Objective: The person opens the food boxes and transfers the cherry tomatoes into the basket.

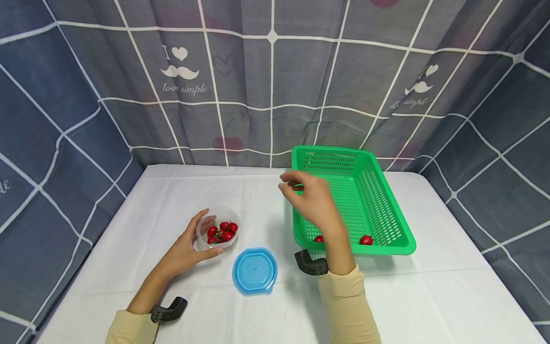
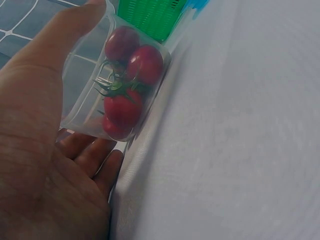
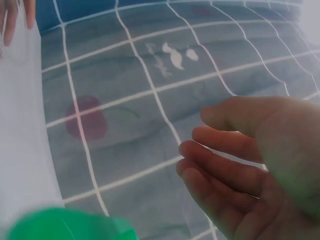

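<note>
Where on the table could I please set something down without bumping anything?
The white table is bare right of the green basket and at the back left, behind the clear tub. It is crowded in the middle, between tub, blue lid and basket.

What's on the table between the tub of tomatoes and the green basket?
In the head view, mostly bare white cloth lies between the tub and the basket. The blue lid sits a little nearer, just in front of that gap.
</note>
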`<state>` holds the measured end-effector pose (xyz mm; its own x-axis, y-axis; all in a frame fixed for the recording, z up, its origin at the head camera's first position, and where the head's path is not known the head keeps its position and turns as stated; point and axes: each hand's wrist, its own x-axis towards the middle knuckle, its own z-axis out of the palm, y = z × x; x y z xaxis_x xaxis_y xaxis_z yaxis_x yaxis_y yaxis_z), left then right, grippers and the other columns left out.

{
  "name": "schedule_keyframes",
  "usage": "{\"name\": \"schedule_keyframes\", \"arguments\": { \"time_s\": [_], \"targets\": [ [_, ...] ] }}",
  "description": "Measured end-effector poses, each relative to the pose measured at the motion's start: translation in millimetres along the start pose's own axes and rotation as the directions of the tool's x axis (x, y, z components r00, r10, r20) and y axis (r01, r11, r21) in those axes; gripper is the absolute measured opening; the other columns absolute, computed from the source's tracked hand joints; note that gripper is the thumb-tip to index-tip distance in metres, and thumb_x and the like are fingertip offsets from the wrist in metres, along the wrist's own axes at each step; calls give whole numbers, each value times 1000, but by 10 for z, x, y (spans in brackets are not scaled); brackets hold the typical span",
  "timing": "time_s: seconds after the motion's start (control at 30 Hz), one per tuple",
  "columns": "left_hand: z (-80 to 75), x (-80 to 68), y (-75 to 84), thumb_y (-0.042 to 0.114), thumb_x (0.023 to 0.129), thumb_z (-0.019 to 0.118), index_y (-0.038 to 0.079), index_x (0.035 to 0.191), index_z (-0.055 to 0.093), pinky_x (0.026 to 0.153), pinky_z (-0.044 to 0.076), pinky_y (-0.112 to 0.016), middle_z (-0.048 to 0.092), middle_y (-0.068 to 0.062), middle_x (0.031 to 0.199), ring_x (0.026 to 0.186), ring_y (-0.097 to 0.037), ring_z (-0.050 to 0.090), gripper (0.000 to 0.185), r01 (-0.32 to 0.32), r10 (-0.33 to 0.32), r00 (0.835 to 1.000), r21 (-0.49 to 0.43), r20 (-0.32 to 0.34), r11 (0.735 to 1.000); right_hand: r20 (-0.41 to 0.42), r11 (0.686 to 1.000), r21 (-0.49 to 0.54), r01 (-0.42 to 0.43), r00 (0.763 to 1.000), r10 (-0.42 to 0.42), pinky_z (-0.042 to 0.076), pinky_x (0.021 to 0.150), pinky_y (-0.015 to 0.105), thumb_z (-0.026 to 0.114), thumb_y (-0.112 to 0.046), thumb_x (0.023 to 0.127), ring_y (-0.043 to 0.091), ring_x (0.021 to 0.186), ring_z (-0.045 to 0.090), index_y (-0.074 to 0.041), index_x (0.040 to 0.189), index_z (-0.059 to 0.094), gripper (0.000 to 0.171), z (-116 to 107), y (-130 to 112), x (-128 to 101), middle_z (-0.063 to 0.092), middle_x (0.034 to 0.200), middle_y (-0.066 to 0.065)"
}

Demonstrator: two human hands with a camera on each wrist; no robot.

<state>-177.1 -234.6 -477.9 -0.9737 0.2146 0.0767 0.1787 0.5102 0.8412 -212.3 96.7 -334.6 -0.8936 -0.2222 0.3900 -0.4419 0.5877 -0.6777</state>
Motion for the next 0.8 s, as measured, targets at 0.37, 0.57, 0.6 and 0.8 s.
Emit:
{"name": "schedule_keyframes", "arguments": {
  "time_s": [0.37,0.57,0.6,0.8],
  "targets": [
    [-2,4,17,34,80,90,18,163,19,120,20,-71,43,-12,160,153,-39,30,110,-9,9,1000,-11,-3,1000,109,996,-74,56,993,-48,60,93,37,70,-21,99,22,102,72,-10,119,75,24,290,-185,22,76,115,5],
    [0,5,28,33,81,89,19,164,18,120,20,-72,43,-13,161,153,-39,31,109,0,0,1000,-15,3,1000,180,991,-99,89,981,-70,60,91,37,71,-22,99,22,102,72,-10,120,74,25,462,-249,17,76,116,5],
    [0,3,31,34,81,89,19,164,18,120,20,-73,43,-13,161,153,-40,30,109,6,-6,1000,-13,5,1000,195,991,-100,93,978,-72,60,91,37,70,-23,99,23,103,72,-10,121,74,26,492,-258,14,76,117,5],
    [-9,-11,34,37,81,88,20,164,18,119,21,-72,44,-11,160,153,-40,31,109,12,-12,1000,-3,4,1000,286,987,-113,110,955,-73,60,90,36,69,-25,100,23,106,72,-9,126,72,30,677,-315,-4,75,121,5]
  ]
}}
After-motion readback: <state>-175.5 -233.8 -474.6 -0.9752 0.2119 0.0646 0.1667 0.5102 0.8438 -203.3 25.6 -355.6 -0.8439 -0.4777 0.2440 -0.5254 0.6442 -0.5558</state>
